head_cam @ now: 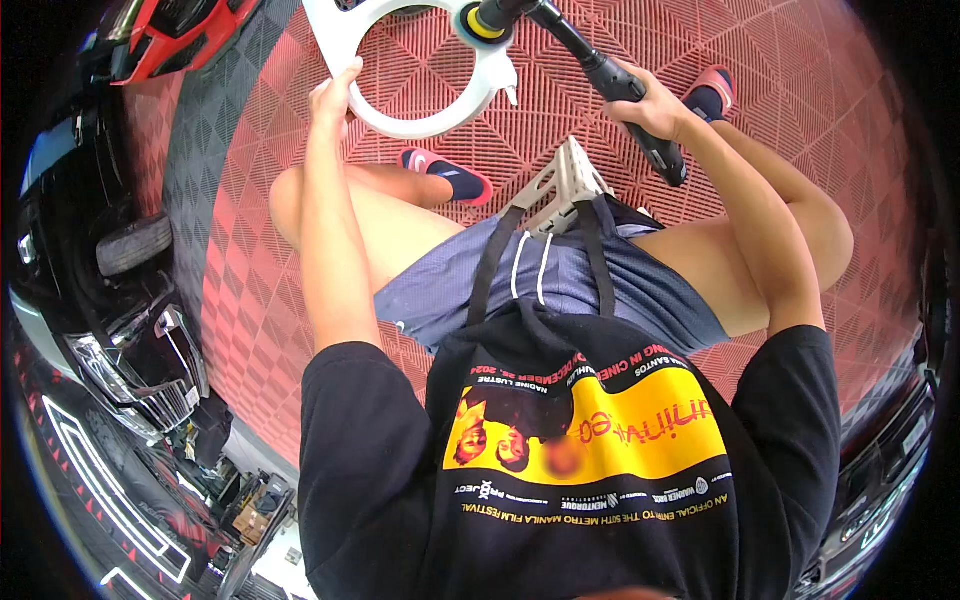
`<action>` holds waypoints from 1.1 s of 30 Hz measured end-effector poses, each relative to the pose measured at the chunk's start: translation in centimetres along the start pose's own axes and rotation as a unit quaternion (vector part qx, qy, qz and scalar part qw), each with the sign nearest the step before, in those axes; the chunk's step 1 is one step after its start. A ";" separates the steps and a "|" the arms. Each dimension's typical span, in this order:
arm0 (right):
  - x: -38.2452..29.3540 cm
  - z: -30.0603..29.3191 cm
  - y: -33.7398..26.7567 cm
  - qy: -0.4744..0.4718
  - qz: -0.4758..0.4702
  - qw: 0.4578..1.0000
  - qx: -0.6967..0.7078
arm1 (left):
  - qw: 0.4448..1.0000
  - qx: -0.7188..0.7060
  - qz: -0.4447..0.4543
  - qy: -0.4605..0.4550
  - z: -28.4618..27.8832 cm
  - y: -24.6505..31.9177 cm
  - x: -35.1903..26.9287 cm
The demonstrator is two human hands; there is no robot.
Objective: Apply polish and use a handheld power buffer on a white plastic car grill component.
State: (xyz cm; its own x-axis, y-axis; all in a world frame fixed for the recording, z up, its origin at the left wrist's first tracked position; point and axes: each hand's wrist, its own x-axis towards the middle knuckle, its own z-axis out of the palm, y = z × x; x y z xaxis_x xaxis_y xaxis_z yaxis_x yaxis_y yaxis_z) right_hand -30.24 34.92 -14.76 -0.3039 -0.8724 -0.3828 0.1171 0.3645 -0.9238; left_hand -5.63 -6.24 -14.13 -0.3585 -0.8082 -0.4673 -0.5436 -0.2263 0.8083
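My left hand (334,96) grips the left edge of a white plastic panel (420,129) with a large round opening; the panel's far part runs out of the top of the view. In my right hand (652,109) is the handle of a black cordless polisher (592,64), fingers wrapped around its grip. The round yellow and dark pad (480,24) of the polisher lies on the right part of the panel's ring, seemingly touching it. A small tab (511,84) sticks out of the ring below the pad. Whether the pad spins cannot be seen.
Between my legs is a light folding stool (566,187). Red interlocking grille tiles (525,150) cover the floor. A black car (97,247) with a tire (135,244) and a red car part (180,45) stand left. Another vehicle (877,480) is lower right; cardboard boxes (255,517) lower left.
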 end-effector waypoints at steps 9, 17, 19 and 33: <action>-1.1 0.5 2.0 -0.044 -0.002 0.999 0.022 | 1.000 -0.007 -0.004 -0.008 0.0 0.6 -0.2; -2.7 1.6 2.5 -0.064 -0.027 0.997 0.021 | 1.000 0.004 -0.027 -0.015 -0.2 1.0 -0.5; -3.1 1.7 2.7 -0.062 -0.009 0.998 0.027 | 1.000 0.003 -0.001 -0.011 0.3 1.0 -0.6; -0.3 0.7 2.5 0.001 -0.049 0.999 -0.007 | 1.000 -0.004 -0.023 -0.014 0.2 0.6 -0.4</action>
State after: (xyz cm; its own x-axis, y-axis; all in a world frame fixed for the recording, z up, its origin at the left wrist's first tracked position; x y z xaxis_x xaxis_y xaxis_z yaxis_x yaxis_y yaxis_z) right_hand -29.17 35.88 -17.00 -0.3142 -0.9036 -0.2911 0.0734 0.2826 -0.9564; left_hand -5.97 -5.95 -13.48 -0.3546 -0.7814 -0.5134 -0.5538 -0.2669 0.7887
